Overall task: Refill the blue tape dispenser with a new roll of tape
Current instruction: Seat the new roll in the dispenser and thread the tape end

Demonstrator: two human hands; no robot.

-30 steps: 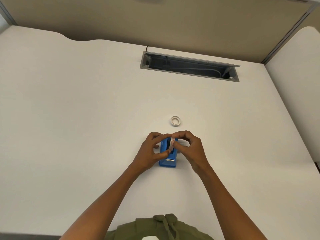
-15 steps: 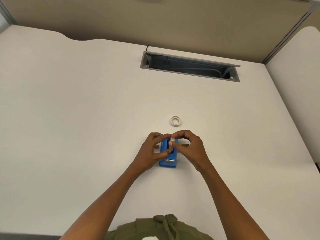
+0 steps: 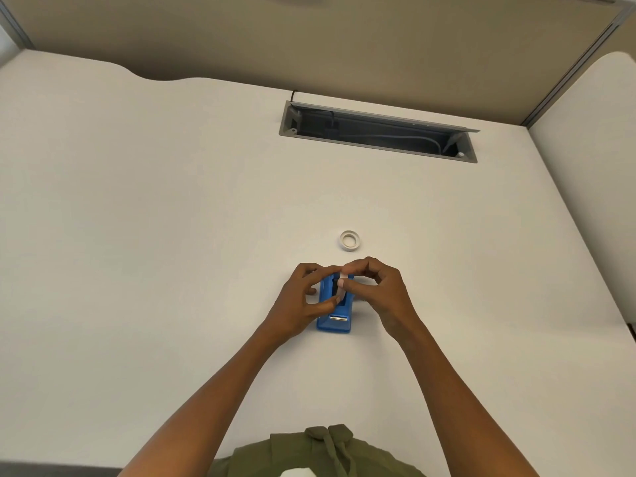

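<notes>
Dispenser: blue tape dispenser (image 3: 334, 313) flat on the counter (image 3: 172, 235), dead centre below me, wedged between both hands. Long axis runs near-to-far from me; metal cutter end sits at the near end, roll well at the far end.

New roll: pale tape roll (image 3: 341, 285) standing on edge over the well, its plane lined up w/ the dispenser's long axis. Can't tell if it's seated or only part way in.

L hand: left hand (image 3: 303, 302) curled against the dispenser's left side, thumb and forefinger closed on the roll's left face.

R hand: right hand (image 3: 378, 294) arched over from the right, fingertips closed on the roll's top edge at the far end.

Nearer hand: prob. even, both touching the roll; right has the top, so I judge it does the pushing while left steadies.

Key relation: roll directly above the slot, same axis, so next move looks like straight down, no twist.

Spare ring: small white ring (image 3: 350, 240) lying flat, just beyond the hands, apart from them. Looks like an empty core, not sure.

Risk: roll tilting sideways, jamming on the well wall.
</notes>
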